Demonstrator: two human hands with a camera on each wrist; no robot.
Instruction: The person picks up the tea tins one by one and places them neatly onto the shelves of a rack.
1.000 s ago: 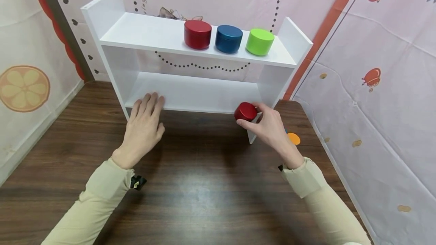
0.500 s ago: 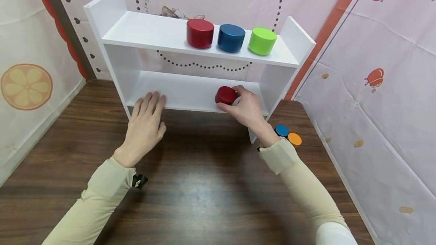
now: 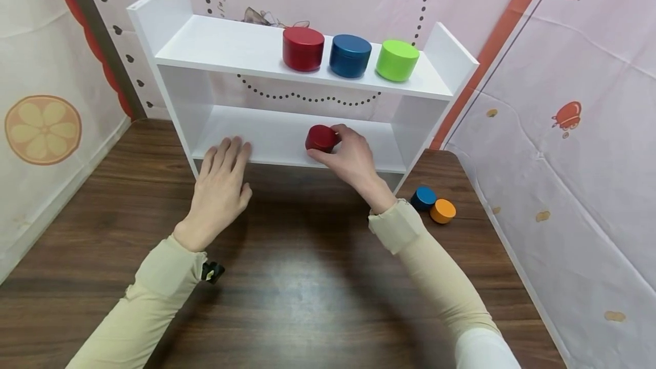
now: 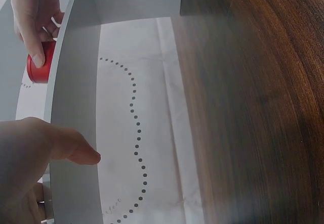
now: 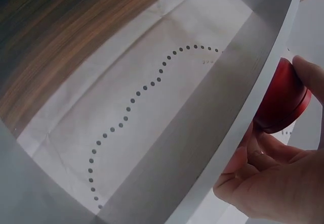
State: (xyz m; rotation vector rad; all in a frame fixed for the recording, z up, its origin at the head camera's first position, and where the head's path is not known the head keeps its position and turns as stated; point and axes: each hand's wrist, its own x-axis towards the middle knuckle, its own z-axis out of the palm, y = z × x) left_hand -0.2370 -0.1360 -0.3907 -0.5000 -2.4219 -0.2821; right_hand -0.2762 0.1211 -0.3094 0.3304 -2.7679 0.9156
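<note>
My right hand [image 3: 353, 158] grips a small red round tin [image 3: 321, 138] between thumb and fingers, at the front of the white shelf unit's lower board [image 3: 266, 130]. In the right wrist view the red tin [image 5: 283, 100] is over the board's edge; whether its base touches the board I cannot tell. Further left, my left hand [image 3: 217, 192] lies with fingers extended on the same board's front edge, holding nothing. The left wrist view has its thumb [image 4: 76, 145] straight beside the board. Up on the top board stand a larger red tin [image 3: 303, 50], a blue tin [image 3: 350, 57] and a green tin [image 3: 397, 61].
On the brown wooden table [image 3: 287, 278], right of the shelf unit, a small blue tin [image 3: 423, 198] and a small orange tin [image 3: 443, 210] stand side by side. The unit's side panels [image 3: 425, 124] bound the lower level. Patterned cloth [image 3: 553, 187] hangs behind and at the sides.
My right hand has carried the small red tin left and up, from the unit's right front corner to the lower board's middle. The blue tin on the table has come into view. My left hand stays put.
</note>
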